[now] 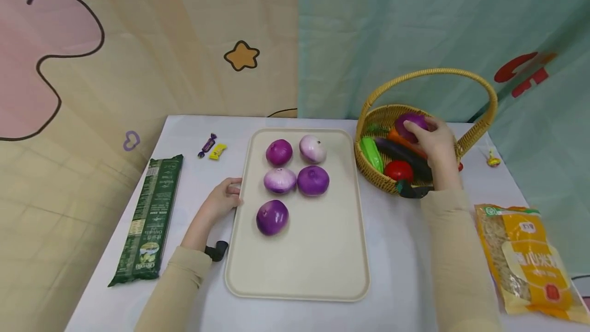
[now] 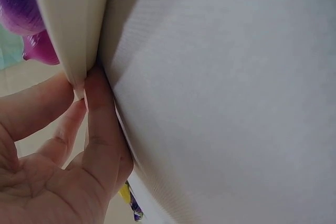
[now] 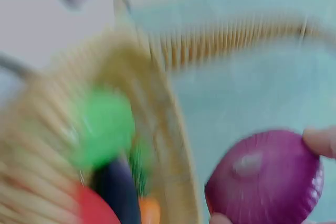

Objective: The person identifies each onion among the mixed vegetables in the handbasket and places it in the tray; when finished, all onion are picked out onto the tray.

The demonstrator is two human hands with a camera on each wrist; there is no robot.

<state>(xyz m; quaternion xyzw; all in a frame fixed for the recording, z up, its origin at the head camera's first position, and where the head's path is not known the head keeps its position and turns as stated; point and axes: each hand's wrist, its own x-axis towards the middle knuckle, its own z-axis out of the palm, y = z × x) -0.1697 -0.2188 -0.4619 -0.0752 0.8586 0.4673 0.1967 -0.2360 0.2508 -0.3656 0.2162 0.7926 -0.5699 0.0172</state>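
Up in the woven wicker basket with a hoop handle (image 1: 479, 132), at the desk's far right corner, the right hand (image 1: 435, 142) closes its fingers around a glossy purple round onion (image 1: 412, 123), thumb on one side and fingertips (image 3: 321, 141) on the other, holding it just above the basket's other contents; the wrist view, though blurred, shows the same onion (image 3: 265, 179) pinched between digits. It looks like a light, hard plastic model, stiff and smooth, so probably slippery; a grip across its widest part, as here, seems the safest hold. Beneath it lie a green vegetable (image 1: 371, 153), an orange carrot (image 1: 400, 139), a dark purple aubergine (image 1: 405, 154) and a red tomato (image 1: 399, 170). Left of the basket, in the desk's middle, sits a cream rectangular plastic tray (image 1: 318, 265) carrying five more purple onions (image 1: 313, 180) toward its far end; the left hand (image 1: 224, 199) steadies the tray's left edge, and the wrist view shows thumb and fingers (image 2: 102, 129) pinching that rim (image 2: 73, 51). Toward the left edge of the desk lies a long dark green packet of pasta (image 1: 149, 211); two small wrapped sweets (image 1: 212, 147) rest near the far left corner; a yellow bag of grain (image 1: 525, 260) lies at the near right corner.
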